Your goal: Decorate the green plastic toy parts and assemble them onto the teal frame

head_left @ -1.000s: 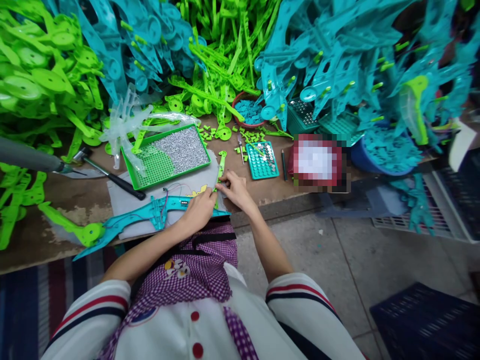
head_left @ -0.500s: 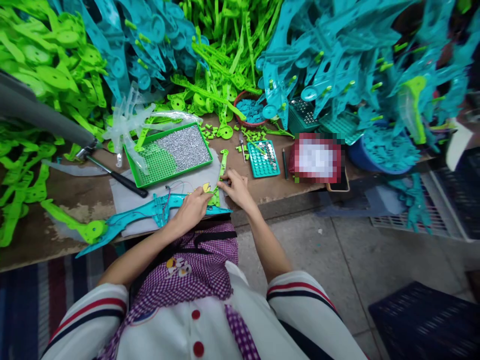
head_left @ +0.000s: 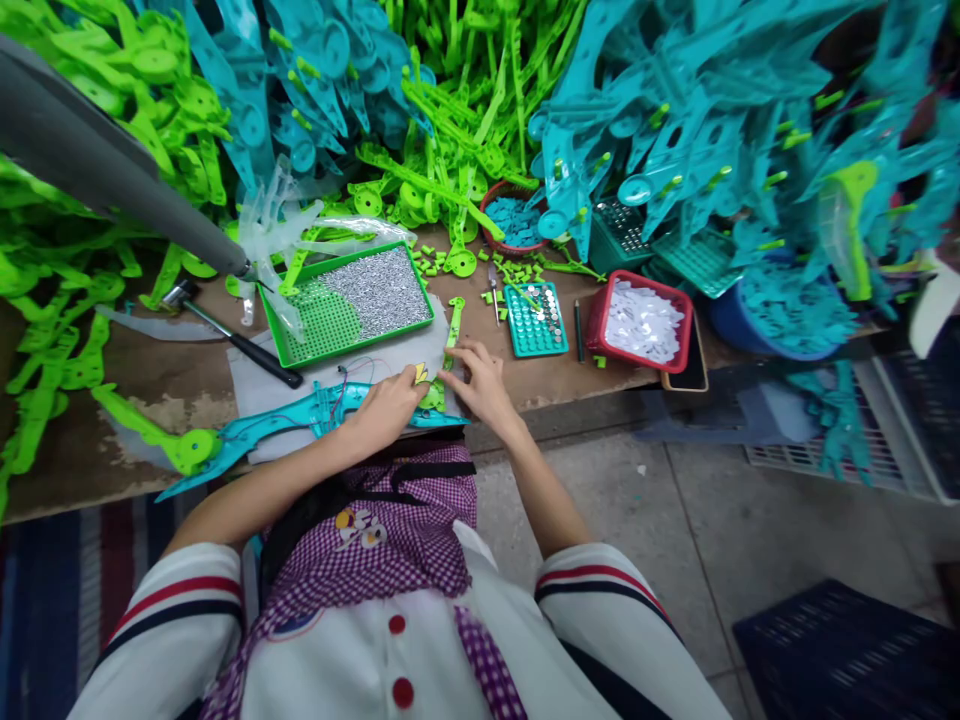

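A long teal plastic shell [head_left: 266,425] lies along the front edge of the bench, thin wires running over it. Its left end meets a lime-green plastic arm [head_left: 169,435]. My left hand [head_left: 386,408] rests over the shell's right part, fingers closed on it, hiding the grip. Beside those fingertips shows a small yellow piece [head_left: 421,373]. A second lime-green plastic arm [head_left: 454,322] stands up from the shell's right end. My right hand [head_left: 484,388] has thumb and forefinger against this arm; their exact contact is partly hidden.
Behind my hands, a green tray [head_left: 322,318] holds many small metal pins. A hammer [head_left: 240,340] lies to its left. A teal tray [head_left: 536,318] with silvery discs and a red bin [head_left: 641,362] of white pieces are rightward. Teal and green parts are heaped behind.
The view has shifted slightly, so the bench items appear a little to the right. My right fingers look a little more spread beside the green arm; my left hand stays on the shell.
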### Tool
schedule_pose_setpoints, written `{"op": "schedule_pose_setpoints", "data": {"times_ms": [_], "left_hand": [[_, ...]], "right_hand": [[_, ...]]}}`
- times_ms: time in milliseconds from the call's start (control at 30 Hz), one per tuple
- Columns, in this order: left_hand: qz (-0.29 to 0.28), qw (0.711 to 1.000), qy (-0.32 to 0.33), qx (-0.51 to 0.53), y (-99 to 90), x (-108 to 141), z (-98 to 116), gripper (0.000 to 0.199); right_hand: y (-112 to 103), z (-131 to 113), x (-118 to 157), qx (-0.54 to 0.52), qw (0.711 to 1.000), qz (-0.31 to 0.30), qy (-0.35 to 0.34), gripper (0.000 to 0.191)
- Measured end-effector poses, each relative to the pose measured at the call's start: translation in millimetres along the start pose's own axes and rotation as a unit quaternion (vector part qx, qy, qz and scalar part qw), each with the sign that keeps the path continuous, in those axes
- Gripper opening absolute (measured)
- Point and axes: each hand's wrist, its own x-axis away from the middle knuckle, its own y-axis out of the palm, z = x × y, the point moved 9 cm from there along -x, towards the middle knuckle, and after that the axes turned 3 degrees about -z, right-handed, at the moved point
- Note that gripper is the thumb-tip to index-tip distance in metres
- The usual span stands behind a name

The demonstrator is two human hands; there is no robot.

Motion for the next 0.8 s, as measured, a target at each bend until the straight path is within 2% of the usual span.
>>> {"op": "schedule_pose_setpoints", "data": {"times_ms": [133, 300, 467, 667, 800], "left_hand": [[0.002, 1.0, 0.007, 0.001, -2.1, -2.9, -1.0, 0.038], [0.016, 0.999, 0.022, 0.026, 1.9, 12.3, -10.9, 0.044], [0.053, 0.997, 0.011, 0.055, 6.9, 34.0, -26.5, 0.043], [0.001, 0.999, 0.034, 0.009, 7.8, 30.8, -17.8, 0.037], [-0.017, 0.999, 0.045, -0.004, 5.8, 27.2, -17.7, 0.036]], "right_hand": [[9.5, -10.5, 3.1, -0.042, 0.997, -0.041, -0.059, 0.02], [11.4, -11.9, -1.6, -0.026, 0.994, -0.089, -0.06, 0.015], [10.3, -14.2, -0.7, -0.023, 0.993, -0.092, -0.063, 0.013], [11.4, -13.2, -1.2, 0.002, 0.994, -0.087, -0.063, 0.015], [8.1, -21.9, 5.5, 0.063, 0.993, -0.078, -0.066, 0.02]]}}
